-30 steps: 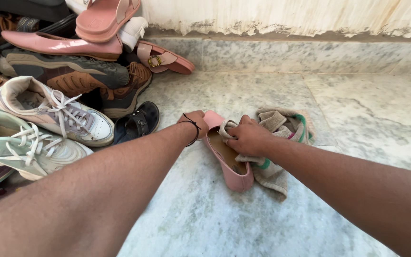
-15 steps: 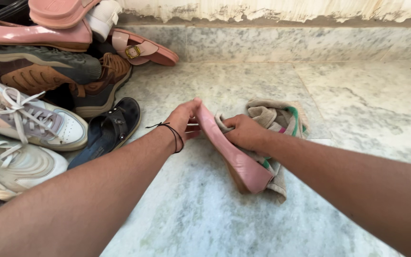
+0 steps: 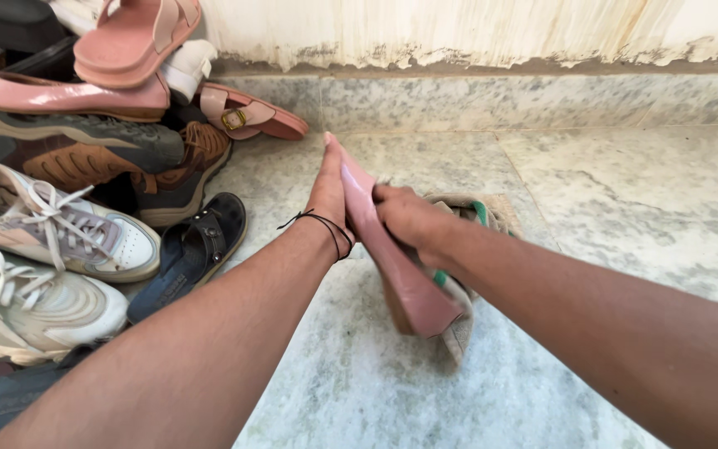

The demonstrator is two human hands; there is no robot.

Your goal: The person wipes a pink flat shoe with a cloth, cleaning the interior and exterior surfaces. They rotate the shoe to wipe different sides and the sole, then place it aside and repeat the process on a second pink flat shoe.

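A glossy pink flat shoe is held on its side above the marble floor, sole facing me. My left hand, with a black cord on its wrist, lies flat along the shoe's toe end. My right hand presses a beige cloth with green trim against the shoe's far side. The cloth hangs below the shoe's heel end.
A heap of shoes fills the left: white sneakers, a brown hiking shoe, a black sandal, pink sandals and a pink flat. A stained wall runs behind the marble floor.
The pink shoe has been lifted from lying on the cloth and turned up onto its side. Both hands rose with it, and my left hand straightened along its toe.
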